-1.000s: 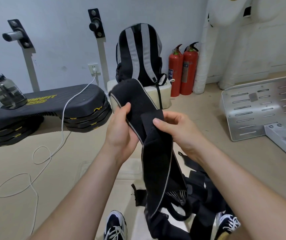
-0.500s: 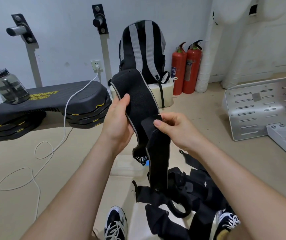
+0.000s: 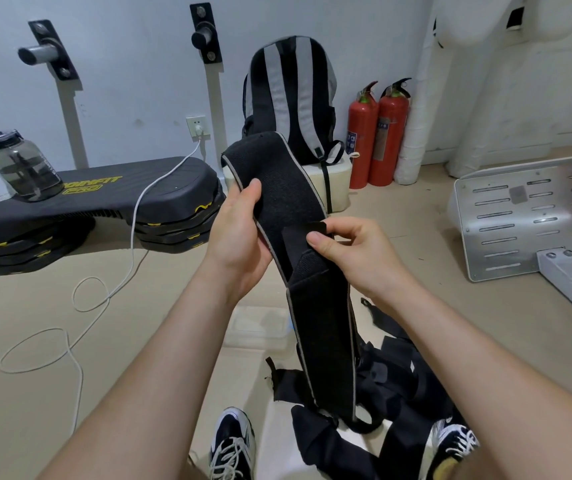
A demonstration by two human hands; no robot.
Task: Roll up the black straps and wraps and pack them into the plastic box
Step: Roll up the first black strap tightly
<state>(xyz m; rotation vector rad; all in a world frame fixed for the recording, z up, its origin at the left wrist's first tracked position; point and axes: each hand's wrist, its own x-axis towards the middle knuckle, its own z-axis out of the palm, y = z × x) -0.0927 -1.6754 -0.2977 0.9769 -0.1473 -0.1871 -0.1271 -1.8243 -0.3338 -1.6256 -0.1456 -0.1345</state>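
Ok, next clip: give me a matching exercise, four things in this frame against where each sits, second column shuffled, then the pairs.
Things:
1. black wrap
2. water bottle
3. backpack
4. fire extinguishers

Places:
A. on the step platform
B. on the floor by the wall, right of the backpack
C. held by the left hand and right hand
D. on the cream block

Pairs: 1-C, 2-A, 3-D, 4-B
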